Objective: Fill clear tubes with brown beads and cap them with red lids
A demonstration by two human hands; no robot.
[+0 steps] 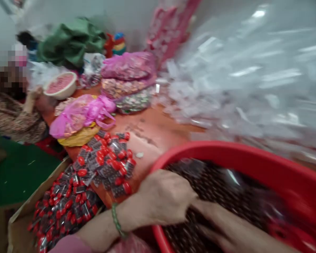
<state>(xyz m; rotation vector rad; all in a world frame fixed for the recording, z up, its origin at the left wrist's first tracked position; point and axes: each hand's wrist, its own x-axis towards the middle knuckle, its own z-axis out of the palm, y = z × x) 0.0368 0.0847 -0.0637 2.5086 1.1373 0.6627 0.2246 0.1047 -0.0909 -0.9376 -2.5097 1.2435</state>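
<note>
A large red tub (226, 147) at the lower right holds many small dark brown beads (213, 179). My left hand (165, 196), with a green bracelet on its wrist, reaches over the tub's left rim. Its fingers curl inward; whatever they hold is hidden. Meeting it above the beads is my right hand (210, 214), blurred, its fingertips partly covered by the left. Small clear packets with red caps (107, 161) lie in a pile on the orange table (147, 126) left of the tub. More packets fill a cardboard box (37, 200) at the lower left.
Pink and yellow bags (81, 116) stand beyond the packets, with stacked filled bags (129, 77) behind. At the far left, another person's hand (35, 95) is beside a white bowl of pink pieces (60, 86). Clear plastic bags (239, 88) heap up behind the tub.
</note>
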